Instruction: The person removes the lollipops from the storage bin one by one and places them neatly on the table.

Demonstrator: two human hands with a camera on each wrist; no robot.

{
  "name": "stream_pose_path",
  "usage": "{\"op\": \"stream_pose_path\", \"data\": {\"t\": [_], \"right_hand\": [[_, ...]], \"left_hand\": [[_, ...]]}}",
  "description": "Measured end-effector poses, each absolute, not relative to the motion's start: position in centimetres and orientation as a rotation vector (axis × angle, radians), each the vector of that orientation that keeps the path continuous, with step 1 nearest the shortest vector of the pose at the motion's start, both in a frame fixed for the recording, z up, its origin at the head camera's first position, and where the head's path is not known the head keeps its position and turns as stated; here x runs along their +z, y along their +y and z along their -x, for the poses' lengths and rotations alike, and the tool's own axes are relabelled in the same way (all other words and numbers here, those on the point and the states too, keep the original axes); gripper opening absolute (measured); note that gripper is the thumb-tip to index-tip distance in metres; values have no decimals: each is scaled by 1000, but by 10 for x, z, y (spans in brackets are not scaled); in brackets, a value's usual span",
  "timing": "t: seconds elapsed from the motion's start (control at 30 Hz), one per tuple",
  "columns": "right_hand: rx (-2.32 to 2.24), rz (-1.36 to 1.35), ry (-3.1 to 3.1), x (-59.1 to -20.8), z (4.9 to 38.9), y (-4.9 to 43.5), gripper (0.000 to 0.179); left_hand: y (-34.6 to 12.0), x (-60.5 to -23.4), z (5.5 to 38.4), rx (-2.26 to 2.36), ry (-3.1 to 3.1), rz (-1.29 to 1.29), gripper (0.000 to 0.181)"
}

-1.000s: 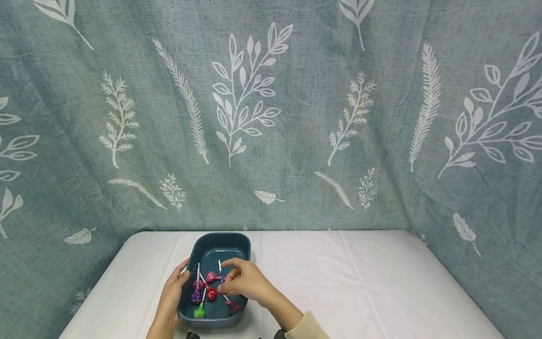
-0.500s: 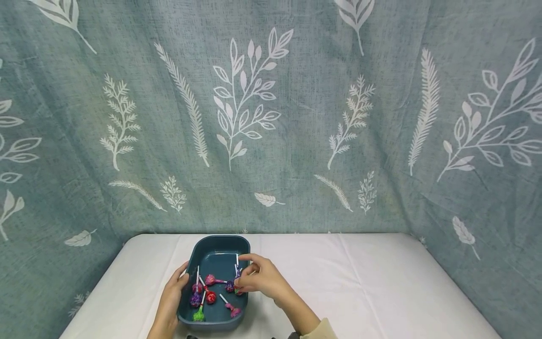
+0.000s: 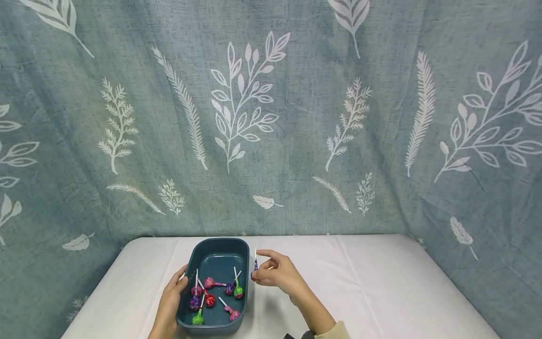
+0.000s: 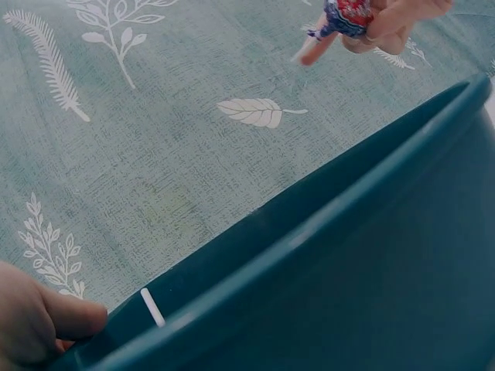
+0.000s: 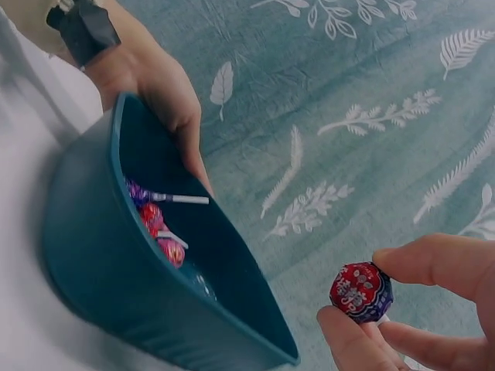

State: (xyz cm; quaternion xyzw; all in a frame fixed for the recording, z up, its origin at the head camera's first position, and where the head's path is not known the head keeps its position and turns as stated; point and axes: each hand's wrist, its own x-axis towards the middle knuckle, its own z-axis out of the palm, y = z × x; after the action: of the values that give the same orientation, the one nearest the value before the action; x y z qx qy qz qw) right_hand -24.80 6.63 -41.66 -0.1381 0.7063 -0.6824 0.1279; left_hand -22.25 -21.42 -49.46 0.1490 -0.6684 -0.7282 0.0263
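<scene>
My right hand [image 3: 279, 278] pinches a lollipop [image 5: 361, 292] with a red and dark purple wrapper, just outside the right rim of a dark teal plastic tub [image 3: 220, 266]. Its white stick points up in the head view. Around the tub's left wall, my left hand [image 3: 170, 296] grips the rim. Several wrapped lollipops lie on the tub floor, among them a red one [image 3: 210, 300], a lime green one [image 3: 197, 319], a purple one [image 3: 195, 302] and a pink one [image 3: 234, 314]. Another green lollipop [image 3: 239, 292] lies by the right wall.
The tub stands on a table with a white cloth [image 3: 338, 282], left of the middle. Behind and at both sides hangs a green curtain [image 3: 296, 188] with white leaf prints. A black strap piece [image 5: 89, 35] sits on the left wrist.
My right hand has lifted the lollipop out of the tub and carried it right, past the rim. The green lollipop by the right wall has come into full view. The left hand stays put.
</scene>
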Motion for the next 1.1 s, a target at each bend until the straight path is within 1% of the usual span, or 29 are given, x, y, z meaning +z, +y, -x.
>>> {"op": "stream_pose_path", "data": {"t": [0.3, 0.63, 1.1], "right_hand": [[-1962, 357, 2108, -427, 255, 86, 65], [-1905, 314, 2161, -437, 260, 97, 64], [-1862, 298, 2191, -456, 270, 111, 42]], "left_hand": [[-212, -491, 220, -2293, -2051, -424, 50], [-212, -490, 221, -2295, -2048, -432, 50], [-212, -490, 219, -2285, -2057, -420, 50]]}}
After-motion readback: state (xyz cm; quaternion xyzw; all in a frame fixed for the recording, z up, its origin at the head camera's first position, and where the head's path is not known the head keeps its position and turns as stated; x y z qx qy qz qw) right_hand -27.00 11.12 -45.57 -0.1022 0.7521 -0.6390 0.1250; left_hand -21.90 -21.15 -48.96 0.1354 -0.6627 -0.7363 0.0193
